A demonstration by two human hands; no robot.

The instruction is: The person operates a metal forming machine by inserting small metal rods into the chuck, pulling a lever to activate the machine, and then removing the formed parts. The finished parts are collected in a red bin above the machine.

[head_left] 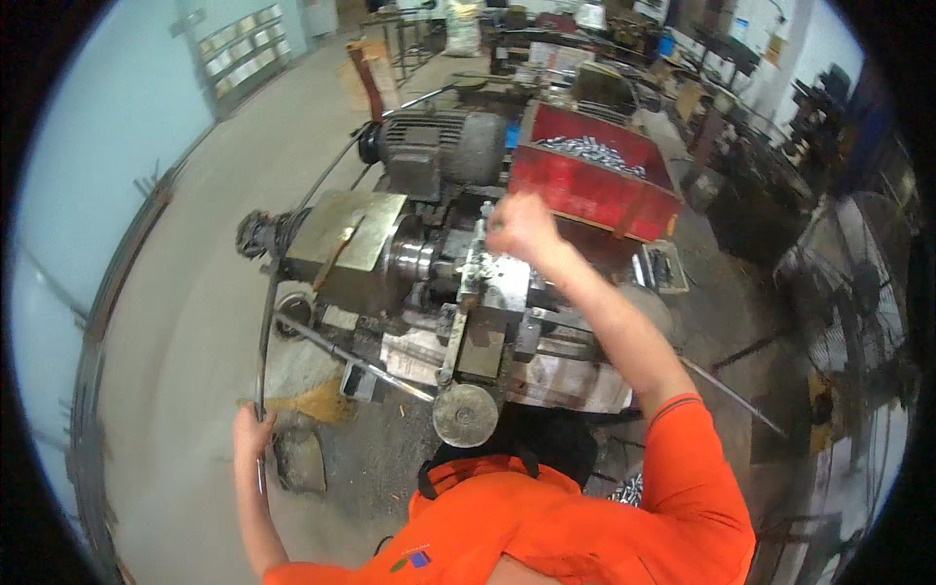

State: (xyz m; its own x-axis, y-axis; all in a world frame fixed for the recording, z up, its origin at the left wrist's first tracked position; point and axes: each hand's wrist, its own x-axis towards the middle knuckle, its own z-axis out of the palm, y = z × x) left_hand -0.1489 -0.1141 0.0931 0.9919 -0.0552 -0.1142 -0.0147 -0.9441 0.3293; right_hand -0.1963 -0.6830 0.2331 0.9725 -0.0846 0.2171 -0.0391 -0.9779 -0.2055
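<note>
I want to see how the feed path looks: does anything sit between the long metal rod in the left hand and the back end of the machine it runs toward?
Nothing visible does. The left hand grips the long metal rod, which arcs up over the floor to the spindle end of the lathe-like machine. The right hand is at the machine's far side, away from the rod.

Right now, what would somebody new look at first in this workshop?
Probably the big greasy metal machine in the middle, with the person's right hand reaching over its top. Just behind it sits a bright red bin full of shiny metal pieces. At lower left, the left hand grips a long thin metal rod.
</note>
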